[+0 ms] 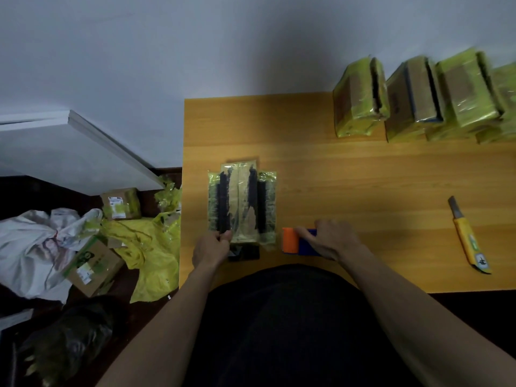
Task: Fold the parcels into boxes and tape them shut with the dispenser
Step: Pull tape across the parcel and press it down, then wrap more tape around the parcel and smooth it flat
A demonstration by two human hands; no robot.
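Parcel (pixel 242 203), centre-left of the frame on the wooden surface (pixel 349 174): a flattened cardboard piece with panels laid side by side, covered in old yellow-green tape and black strips. It looks light and fairly stiff but creased, and the glossy tape film probably makes it slippery, so the bare cardboard edges and fold lines are the better places to take hold; the torn patches could rip further if pulled hard. The left hand (pixel 210 248) pinches the near left corner of the parcel, fingers curled on its edge. The right hand (pixel 331 241) lies over the orange and blue dispenser (pixel 294 241), just right of the parcel's near end; fingers extend across its blue body, but whether the grip has clenched around it or only rests on top, cannot tell. A small dark item sits under the parcel's near edge, unclear what. Upper right: a row of taped boxes (pixel 418 99), blurred, well apart from the hands. Right side: a yellow utility knife (pixel 469 238), untouched. The surface is smooth wood grain, so things likely slide easily on it. Left of it, on the floor: yellow plastic bags (pixel 145 247), white wrapping (pixel 33 244) and a few cardboard boxes (pixel 92 266). Plain pale wall (pixel 195 46) behind, dim light.
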